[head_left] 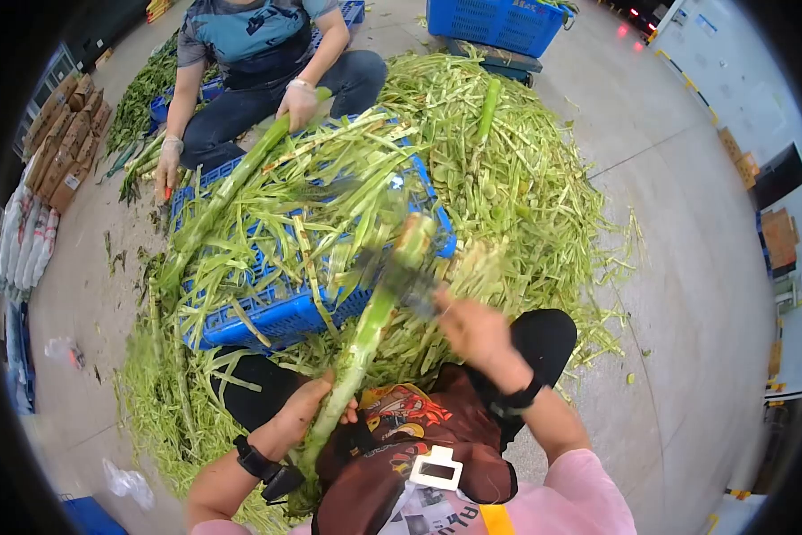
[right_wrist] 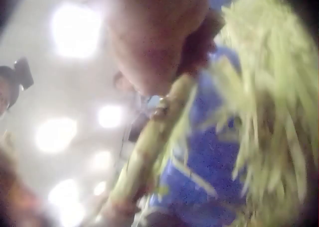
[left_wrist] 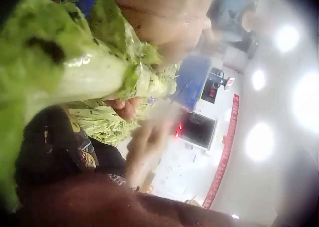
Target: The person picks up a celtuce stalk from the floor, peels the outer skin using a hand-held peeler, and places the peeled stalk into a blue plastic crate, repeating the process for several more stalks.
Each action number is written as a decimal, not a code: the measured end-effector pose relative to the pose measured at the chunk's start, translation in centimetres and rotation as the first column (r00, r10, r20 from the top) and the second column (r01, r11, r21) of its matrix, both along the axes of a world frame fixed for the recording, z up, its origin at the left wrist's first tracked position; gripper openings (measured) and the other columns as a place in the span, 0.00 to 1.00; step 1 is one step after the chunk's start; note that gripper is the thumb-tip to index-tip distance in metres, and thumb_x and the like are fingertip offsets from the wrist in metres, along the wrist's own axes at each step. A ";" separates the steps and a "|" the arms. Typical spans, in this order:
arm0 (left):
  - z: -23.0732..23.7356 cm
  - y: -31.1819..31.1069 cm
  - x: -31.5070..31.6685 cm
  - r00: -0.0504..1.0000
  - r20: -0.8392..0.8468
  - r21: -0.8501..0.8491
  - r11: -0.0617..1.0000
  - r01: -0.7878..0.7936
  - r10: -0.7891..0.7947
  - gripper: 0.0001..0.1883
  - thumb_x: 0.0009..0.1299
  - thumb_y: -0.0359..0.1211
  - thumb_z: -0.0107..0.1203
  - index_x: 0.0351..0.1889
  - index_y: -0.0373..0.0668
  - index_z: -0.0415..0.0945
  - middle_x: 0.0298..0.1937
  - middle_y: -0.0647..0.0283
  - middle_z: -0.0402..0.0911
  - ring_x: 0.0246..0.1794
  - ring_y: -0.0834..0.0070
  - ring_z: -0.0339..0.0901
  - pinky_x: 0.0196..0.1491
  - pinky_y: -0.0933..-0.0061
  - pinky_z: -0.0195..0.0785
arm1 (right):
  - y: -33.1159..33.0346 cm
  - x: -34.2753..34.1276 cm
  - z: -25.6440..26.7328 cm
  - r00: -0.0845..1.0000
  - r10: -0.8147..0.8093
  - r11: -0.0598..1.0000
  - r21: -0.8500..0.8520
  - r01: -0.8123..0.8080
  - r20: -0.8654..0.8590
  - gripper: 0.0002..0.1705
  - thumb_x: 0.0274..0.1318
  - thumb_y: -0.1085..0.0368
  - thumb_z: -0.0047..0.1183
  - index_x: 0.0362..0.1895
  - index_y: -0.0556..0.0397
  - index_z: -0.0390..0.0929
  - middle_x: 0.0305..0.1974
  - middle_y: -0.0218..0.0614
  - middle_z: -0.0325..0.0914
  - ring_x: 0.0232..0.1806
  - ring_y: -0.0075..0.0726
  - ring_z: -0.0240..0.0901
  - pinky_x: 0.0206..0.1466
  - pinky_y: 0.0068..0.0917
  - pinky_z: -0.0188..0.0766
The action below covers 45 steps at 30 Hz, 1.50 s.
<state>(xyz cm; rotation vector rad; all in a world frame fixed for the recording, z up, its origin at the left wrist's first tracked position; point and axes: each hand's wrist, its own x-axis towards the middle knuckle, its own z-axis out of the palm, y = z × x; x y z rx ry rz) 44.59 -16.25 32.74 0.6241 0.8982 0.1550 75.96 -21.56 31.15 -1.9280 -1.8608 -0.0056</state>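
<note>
A long green stalk slants upward from the lap, its cut brownish end over the edge of a blue crate. My left hand grips its lower part, with fingertips showing on the right side; leaves surround the stalk in the left wrist view. My right hand is curled round a dark, motion-blurred tool that lies across the stalk near its upper end. In the right wrist view the right hand is blurred beside the stalk, and the tool cannot be made out.
Peelings cover the upturned-looking blue crate and form a large pile to the right. Across the crate a seated person in gloves holds another stalk. A second blue crate stands behind; cartons are stacked at left.
</note>
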 end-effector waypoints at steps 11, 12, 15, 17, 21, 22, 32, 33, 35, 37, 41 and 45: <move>-0.5 0.5 0.0 0.998 0.050 0.025 0.999 0.044 -0.046 0.22 0.75 0.51 0.36 0.46 0.41 0.69 0.31 0.57 0.76 0.20 0.72 0.70 0.24 0.75 0.64 | 3.7 8.0 -4.0 0.859 -0.400 0.894 0.071 0.443 -0.319 0.24 0.56 0.58 0.50 0.59 0.37 0.70 0.31 0.42 0.79 0.28 0.49 0.75 0.30 0.40 0.71; -0.6 0.2 0.1 0.997 0.078 -0.015 0.999 0.030 -0.029 0.24 0.75 0.52 0.35 0.45 0.39 0.68 0.30 0.57 0.75 0.19 0.72 0.69 0.23 0.74 0.63 | 2.7 6.1 -3.2 0.922 -0.299 0.943 0.071 0.325 -0.246 0.25 0.55 0.58 0.51 0.60 0.36 0.69 0.29 0.40 0.77 0.27 0.48 0.75 0.30 0.40 0.71; -1.3 0.7 0.7 0.987 0.160 -0.165 0.986 0.011 0.015 0.29 0.74 0.56 0.32 0.44 0.36 0.66 0.27 0.57 0.71 0.17 0.71 0.64 0.22 0.73 0.59 | -0.5 -1.6 -1.4 0.990 0.137 0.988 -0.077 -0.135 0.024 0.27 0.50 0.60 0.54 0.58 0.31 0.71 0.24 0.35 0.72 0.22 0.41 0.72 0.22 0.36 0.69; -2.1 1.0 0.5 0.978 0.204 -0.322 0.947 0.018 0.050 0.31 0.74 0.57 0.29 0.44 0.36 0.65 0.26 0.57 0.69 0.15 0.72 0.61 0.21 0.72 0.57 | -1.0 -2.6 -1.5 0.923 0.383 0.924 0.011 -0.383 -0.015 0.24 0.52 0.59 0.53 0.56 0.31 0.73 0.24 0.36 0.71 0.21 0.41 0.72 0.21 0.35 0.68; -4.6 1.4 -1.1 0.975 0.218 -0.355 0.935 0.029 0.053 0.30 0.74 0.57 0.28 0.48 0.38 0.64 0.29 0.56 0.69 0.15 0.71 0.61 0.21 0.72 0.57 | 5.0 4.6 -3.8 0.962 -0.229 0.970 -0.124 0.211 -0.150 0.22 0.54 0.60 0.52 0.55 0.37 0.74 0.31 0.41 0.77 0.28 0.47 0.75 0.29 0.40 0.71; -4.2 1.2 -0.9 0.977 0.209 -0.311 0.950 0.024 0.044 0.30 0.74 0.57 0.29 0.49 0.38 0.64 0.30 0.56 0.70 0.16 0.71 0.62 0.21 0.73 0.58 | 5.6 7.7 -6.0 0.888 -0.368 0.920 0.031 0.390 -0.275 0.21 0.54 0.60 0.51 0.55 0.39 0.74 0.33 0.43 0.78 0.31 0.49 0.76 0.32 0.42 0.71; -3.6 1.8 -1.2 0.984 0.154 0.007 0.996 0.086 -0.086 0.25 0.71 0.51 0.46 0.51 0.38 0.65 0.36 0.56 0.74 0.20 0.67 0.73 0.22 0.72 0.65 | 3.8 -0.6 1.1 1.000 0.011 0.982 -0.190 -0.016 -0.027 0.23 0.52 0.55 0.54 0.55 0.36 0.74 0.29 0.39 0.78 0.28 0.48 0.76 0.29 0.41 0.73; -3.9 1.9 -1.6 0.986 0.130 0.032 0.994 0.104 -0.107 0.25 0.71 0.51 0.47 0.51 0.38 0.65 0.36 0.56 0.75 0.21 0.67 0.74 0.22 0.72 0.66 | 5.2 2.5 -1.8 0.983 -0.142 0.988 -0.076 0.134 -0.117 0.23 0.53 0.54 0.52 0.55 0.37 0.74 0.31 0.40 0.79 0.29 0.49 0.76 0.31 0.41 0.73; -3.5 2.1 -1.3 0.991 0.029 0.065 0.990 0.128 -0.130 0.23 0.72 0.49 0.46 0.49 0.37 0.65 0.36 0.56 0.76 0.22 0.66 0.75 0.24 0.72 0.68 | 6.5 9.5 -4.0 0.856 -0.458 0.889 -0.154 0.432 -0.240 0.22 0.55 0.53 0.50 0.55 0.39 0.75 0.34 0.42 0.80 0.32 0.50 0.77 0.33 0.40 0.73; -2.3 1.9 -0.1 0.995 -0.016 0.112 0.989 0.101 -0.100 0.20 0.74 0.46 0.43 0.50 0.38 0.66 0.36 0.55 0.77 0.24 0.65 0.77 0.27 0.72 0.71 | 6.1 10.2 -4.0 0.797 -0.545 0.837 -0.213 0.503 -0.260 0.22 0.56 0.54 0.50 0.56 0.40 0.74 0.35 0.42 0.80 0.33 0.50 0.77 0.34 0.39 0.73; -1.2 1.7 1.2 0.989 0.145 -0.093 0.995 0.020 -0.006 0.19 0.75 0.42 0.40 0.59 0.45 0.59 0.36 0.54 0.77 0.27 0.66 0.75 0.29 0.70 0.70 | 0.4 0.5 -2.2 0.998 -0.036 0.994 -0.104 0.030 -0.052 0.27 0.52 0.57 0.53 0.59 0.33 0.70 0.27 0.41 0.75 0.26 0.45 0.75 0.27 0.41 0.72; -1.8 1.4 2.2 0.997 0.028 -0.114 0.991 -0.062 0.066 0.19 0.77 0.44 0.36 0.60 0.47 0.58 0.28 0.57 0.75 0.21 0.70 0.70 0.24 0.71 0.65 | 0.7 -2.8 -1.4 0.965 0.263 0.942 -0.214 -0.259 -0.011 0.26 0.53 0.55 0.53 0.58 0.33 0.70 0.26 0.41 0.73 0.26 0.46 0.74 0.23 0.38 0.68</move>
